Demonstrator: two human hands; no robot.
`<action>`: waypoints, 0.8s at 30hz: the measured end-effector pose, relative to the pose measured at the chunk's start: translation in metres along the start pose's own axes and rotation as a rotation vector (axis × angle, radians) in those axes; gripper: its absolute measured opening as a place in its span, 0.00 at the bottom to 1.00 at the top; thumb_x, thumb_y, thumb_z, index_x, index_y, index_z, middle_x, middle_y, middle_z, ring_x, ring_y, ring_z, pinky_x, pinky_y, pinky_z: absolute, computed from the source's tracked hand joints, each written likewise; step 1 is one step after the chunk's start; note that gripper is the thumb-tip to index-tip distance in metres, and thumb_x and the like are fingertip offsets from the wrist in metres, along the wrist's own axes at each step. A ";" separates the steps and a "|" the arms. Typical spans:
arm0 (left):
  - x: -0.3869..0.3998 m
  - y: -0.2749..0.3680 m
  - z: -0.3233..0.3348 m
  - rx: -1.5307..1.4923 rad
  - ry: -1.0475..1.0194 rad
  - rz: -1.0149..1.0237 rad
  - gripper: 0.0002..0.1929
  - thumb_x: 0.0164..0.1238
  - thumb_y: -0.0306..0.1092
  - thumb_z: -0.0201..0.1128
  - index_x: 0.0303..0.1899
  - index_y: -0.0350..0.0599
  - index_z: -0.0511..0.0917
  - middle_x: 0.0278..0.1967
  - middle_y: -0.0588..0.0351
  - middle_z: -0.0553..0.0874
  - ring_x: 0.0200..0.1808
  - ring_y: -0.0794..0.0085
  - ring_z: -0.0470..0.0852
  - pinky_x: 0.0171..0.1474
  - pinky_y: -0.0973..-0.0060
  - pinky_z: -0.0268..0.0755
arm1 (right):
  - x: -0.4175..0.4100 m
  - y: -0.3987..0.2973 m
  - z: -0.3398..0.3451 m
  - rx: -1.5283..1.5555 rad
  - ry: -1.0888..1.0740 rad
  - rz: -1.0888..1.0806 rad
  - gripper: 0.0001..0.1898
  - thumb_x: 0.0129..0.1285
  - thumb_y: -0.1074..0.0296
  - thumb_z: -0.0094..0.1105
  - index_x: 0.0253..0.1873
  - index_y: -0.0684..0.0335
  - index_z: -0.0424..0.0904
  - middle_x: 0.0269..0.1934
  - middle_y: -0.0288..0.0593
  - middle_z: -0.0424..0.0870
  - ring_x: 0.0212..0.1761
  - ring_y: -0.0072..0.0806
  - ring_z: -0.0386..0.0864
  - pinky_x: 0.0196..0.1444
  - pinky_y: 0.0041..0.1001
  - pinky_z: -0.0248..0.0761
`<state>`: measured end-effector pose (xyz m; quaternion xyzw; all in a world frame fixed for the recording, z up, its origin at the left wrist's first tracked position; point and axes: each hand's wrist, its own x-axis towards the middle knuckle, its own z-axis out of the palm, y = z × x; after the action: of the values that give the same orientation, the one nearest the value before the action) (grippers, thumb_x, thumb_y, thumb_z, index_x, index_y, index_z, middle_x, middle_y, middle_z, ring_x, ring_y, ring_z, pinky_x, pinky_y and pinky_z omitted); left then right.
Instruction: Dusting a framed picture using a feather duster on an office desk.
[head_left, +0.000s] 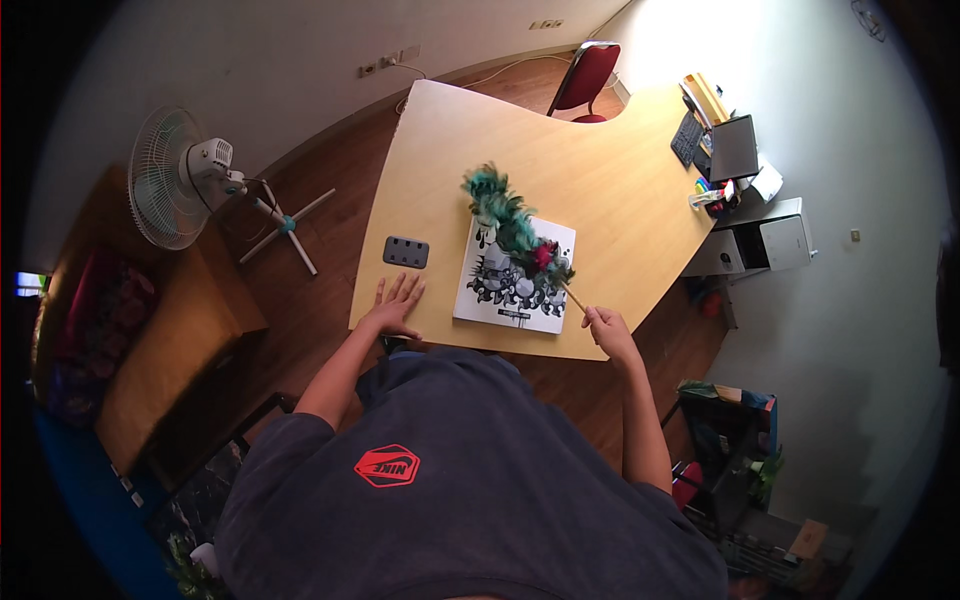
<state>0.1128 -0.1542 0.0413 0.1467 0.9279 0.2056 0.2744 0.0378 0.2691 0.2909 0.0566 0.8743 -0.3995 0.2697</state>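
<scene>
My right hand (611, 334) grips the thin handle of a feather duster (504, 214) near the front right edge of the desk. The duster's green feathers, with a red tuft near the handle, lie across a white canvas or board (514, 300) printed with a black and grey graphic. They hide part of its upper side. My left hand (394, 306) rests on the wooden desktop (427, 165) with its fingers spread, holding nothing. Just beyond those fingers lies a flat dark grey plate (406, 253) with several small black pieces on it.
A standing fan (176, 176) is on the floor to the left. Beyond the desk stands a red chair (589, 79). A keyboard (685, 139), a monitor (733, 148) and a holder with pens (709, 193) occupy the far right, beside a white printer (784, 241).
</scene>
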 end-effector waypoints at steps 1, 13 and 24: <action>0.001 0.001 0.000 -0.008 0.003 0.007 0.70 0.38 0.72 0.72 0.80 0.62 0.35 0.81 0.61 0.31 0.81 0.60 0.24 0.74 0.40 0.12 | -0.001 0.000 0.003 -0.063 -0.022 0.003 0.20 0.76 0.55 0.51 0.32 0.63 0.79 0.17 0.26 0.61 0.20 0.15 0.59 0.24 0.24 0.56; 0.001 -0.001 -0.001 -0.001 0.004 0.002 0.70 0.37 0.70 0.74 0.80 0.62 0.36 0.81 0.60 0.31 0.81 0.58 0.24 0.74 0.38 0.15 | 0.001 0.000 0.007 -0.141 -0.044 -0.072 0.22 0.75 0.55 0.52 0.30 0.66 0.79 0.18 0.31 0.65 0.23 0.19 0.61 0.27 0.28 0.58; 0.004 -0.007 0.009 0.035 0.009 0.005 0.62 0.38 0.74 0.70 0.78 0.56 0.55 0.81 0.57 0.31 0.80 0.59 0.22 0.73 0.38 0.13 | -0.027 -0.005 -0.033 -0.339 -0.276 0.060 0.21 0.75 0.54 0.53 0.31 0.64 0.81 0.17 0.27 0.64 0.21 0.16 0.60 0.24 0.25 0.55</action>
<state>0.1131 -0.1559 0.0294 0.1530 0.9321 0.1908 0.2672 0.0451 0.2934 0.3260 -0.0188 0.8818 -0.2427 0.4040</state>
